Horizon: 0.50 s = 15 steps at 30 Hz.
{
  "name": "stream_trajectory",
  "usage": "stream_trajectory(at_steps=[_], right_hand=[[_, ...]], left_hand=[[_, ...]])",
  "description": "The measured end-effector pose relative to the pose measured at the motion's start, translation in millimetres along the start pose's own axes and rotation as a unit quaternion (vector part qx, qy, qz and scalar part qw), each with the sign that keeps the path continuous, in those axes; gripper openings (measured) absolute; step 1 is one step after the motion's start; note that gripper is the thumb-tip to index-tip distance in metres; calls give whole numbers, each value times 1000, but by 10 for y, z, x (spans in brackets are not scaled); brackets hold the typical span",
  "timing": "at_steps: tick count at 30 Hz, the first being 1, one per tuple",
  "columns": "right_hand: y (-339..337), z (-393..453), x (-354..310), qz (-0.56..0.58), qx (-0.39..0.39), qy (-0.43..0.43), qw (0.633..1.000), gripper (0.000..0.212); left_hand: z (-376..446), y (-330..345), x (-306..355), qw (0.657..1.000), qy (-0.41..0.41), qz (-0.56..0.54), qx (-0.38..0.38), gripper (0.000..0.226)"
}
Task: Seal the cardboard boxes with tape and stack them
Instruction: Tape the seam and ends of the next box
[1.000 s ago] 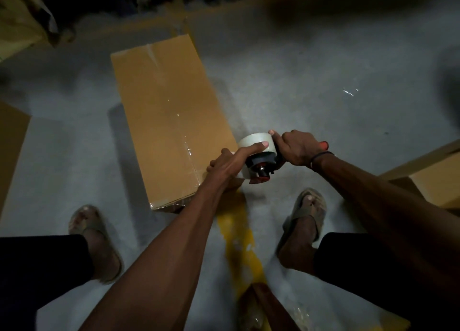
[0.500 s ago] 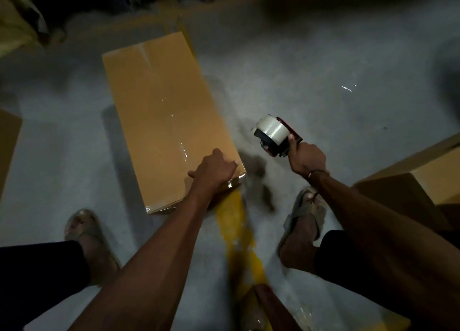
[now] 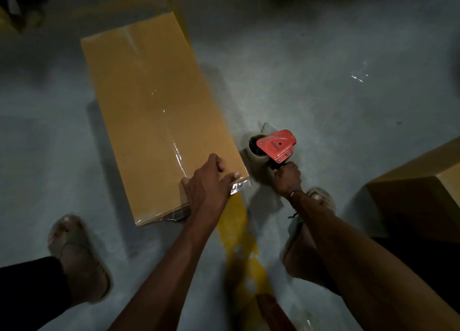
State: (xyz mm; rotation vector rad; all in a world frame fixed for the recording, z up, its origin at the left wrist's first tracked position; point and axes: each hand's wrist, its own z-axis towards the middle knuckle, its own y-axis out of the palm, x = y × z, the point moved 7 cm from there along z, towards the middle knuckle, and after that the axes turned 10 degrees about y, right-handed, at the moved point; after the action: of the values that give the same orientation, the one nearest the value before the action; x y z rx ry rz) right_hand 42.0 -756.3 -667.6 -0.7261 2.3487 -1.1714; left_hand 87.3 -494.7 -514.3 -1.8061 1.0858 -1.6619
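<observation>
**Tape cut free; near end being pressed down**

The grey concrete floor (image 3: 323, 57) fills the view, with a yellow painted line (image 3: 234, 231) running from 6 o'clock up under the long cardboard box (image 3: 154, 111). That box, the one being sealed, lies flat just left of centre, stretching from 11 o'clock down toward 6, with clear tape (image 3: 174, 144) glinting along its centre seam. A second box (image 3: 418, 188) sits at 4 o'clock, well apart from the first; whether it is taped cannot be told.

At 3 o'clock from the long box's near corner, the right hand (image 3: 287, 179) has its fingers wrapped round the handle of the red tape dispenser (image 3: 276, 145), which a second ago sat against the box end with both hands on it and has since swung clear and dropped low beside the box, red side plate up. The left hand (image 3: 206, 188) has left the roll and now lies on the near right corner, fingers fairly straight, pressing the crinkled tape tail (image 3: 239, 185) over the edge and holding nothing.

The strip appears severed, so this seam looks close to finished; smoothing the tail is probably what remains before the box can be stacked.
</observation>
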Motion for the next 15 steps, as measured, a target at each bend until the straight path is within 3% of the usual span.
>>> stream_trajectory(at_steps=[4,7,8,10,11,13,15], right_hand=[[67,29,14,32,-5,-42,999,83],[-235,-195,-121,61,-21,-46,997,55],[-284,-181,-123,70,-26,-47,996,56],[-372,-210,-122,69,-34,-22,997,81],[-463,-239,-111,64,-6,0,998,83],[-698,-335,-108,118,86,32,989,57],[-950,-582,-321,196,147,-47,968,36]], left_hand=[[6,0,-15,1000,4,-6,0,36],[13,-7,6,1000,5,-13,-7,36],[16,-3,8,1000,5,-14,-11,36],[19,-18,0,1000,7,-14,-16,37],[22,-24,2,1000,7,-14,-19,38],[46,-11,-12,999,2,-15,-32,39],[64,-19,-29,999,-7,-22,-45,38]])
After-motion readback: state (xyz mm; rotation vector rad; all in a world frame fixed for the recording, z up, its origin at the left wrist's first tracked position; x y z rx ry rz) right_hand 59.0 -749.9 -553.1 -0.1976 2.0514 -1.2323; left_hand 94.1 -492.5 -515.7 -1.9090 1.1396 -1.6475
